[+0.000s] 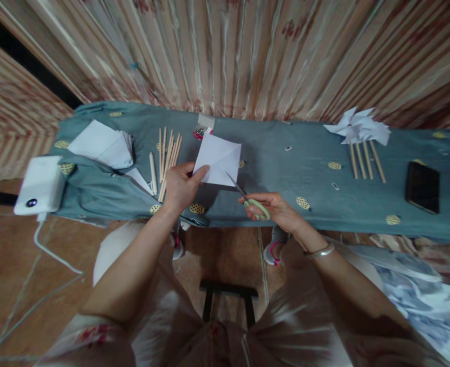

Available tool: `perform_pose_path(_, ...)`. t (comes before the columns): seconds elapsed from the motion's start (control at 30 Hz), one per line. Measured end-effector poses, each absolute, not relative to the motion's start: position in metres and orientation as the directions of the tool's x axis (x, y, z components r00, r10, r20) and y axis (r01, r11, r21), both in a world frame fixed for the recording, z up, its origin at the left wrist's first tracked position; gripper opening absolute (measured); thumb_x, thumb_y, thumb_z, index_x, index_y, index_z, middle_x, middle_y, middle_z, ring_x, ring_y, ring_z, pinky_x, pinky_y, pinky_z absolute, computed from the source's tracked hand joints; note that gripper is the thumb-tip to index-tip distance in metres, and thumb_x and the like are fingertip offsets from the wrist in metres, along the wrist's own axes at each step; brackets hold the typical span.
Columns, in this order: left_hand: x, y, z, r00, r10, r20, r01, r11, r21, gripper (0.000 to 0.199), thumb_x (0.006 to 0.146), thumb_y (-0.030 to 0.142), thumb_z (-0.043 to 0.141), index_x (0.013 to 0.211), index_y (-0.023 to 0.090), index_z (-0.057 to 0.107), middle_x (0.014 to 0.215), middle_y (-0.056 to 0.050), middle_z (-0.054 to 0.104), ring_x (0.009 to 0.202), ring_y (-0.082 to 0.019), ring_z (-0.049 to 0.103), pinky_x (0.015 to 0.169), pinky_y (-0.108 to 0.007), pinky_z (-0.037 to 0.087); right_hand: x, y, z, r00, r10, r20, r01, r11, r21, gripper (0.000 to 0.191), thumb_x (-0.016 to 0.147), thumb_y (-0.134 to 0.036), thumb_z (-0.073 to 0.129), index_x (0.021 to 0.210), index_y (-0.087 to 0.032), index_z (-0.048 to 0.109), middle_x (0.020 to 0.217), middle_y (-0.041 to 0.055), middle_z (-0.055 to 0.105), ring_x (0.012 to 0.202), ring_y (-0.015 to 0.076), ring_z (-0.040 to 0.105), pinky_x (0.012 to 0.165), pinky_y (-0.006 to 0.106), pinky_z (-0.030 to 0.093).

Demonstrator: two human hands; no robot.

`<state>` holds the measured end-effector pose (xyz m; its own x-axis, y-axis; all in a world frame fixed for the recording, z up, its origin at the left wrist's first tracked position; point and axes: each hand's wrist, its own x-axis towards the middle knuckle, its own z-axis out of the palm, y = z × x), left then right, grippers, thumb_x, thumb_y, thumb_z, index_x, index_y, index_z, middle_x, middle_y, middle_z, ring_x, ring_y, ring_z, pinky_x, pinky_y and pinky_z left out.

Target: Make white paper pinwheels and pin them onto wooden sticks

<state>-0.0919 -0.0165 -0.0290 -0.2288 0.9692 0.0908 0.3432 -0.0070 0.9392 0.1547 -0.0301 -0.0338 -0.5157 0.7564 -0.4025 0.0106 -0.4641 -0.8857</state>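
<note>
Between thumb and fingers my left hand (181, 187) grips a square of white paper (220, 155) by its lower left edge, above the cloth-covered table. A faint diagonal crease crosses the sheet. My right hand (272, 209) is wrapped round the pale green handles of a pair of scissors (256, 206). Their blades reach the paper's lower right corner; whether they are cutting into it I cannot tell. Left of my left hand lie several thin wooden sticks (170, 155) and a white pen-like stick (153, 173). A small open box of metal pins (203, 127) sits just behind the paper.
A stack of white paper (101, 145) lies at the left, near a white power bank (39, 186) with a cable. Several paper pinwheels on sticks (358, 127) and a black phone (422, 187) lie at the right. A curtain (243, 56) hangs behind the table (309, 153).
</note>
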Motion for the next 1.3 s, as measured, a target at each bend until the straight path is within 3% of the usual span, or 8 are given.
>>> perform_pose_path(1.3, -0.0819, -0.0191, -0.0268, -0.168, 0.985, 0.022, 0.239, 0.019, 0.971, 0.031, 0.066, 0.044, 0.069, 0.055, 0.014, 0.063, 0.051, 0.001, 0.052, 0.05, -0.01, 0.043, 0.047, -0.023, 0.036, 0.1552, -0.0279, -0.0389, -0.497, 0.768, -0.403, -0.007, -0.469, -0.883, 0.044, 0.054, -0.044, 0.091, 0.087, -0.018, 0.079, 0.063, -0.0014, 0.066, 0.055, 0.0076, 0.058, 0.053, 0.021, 0.051)
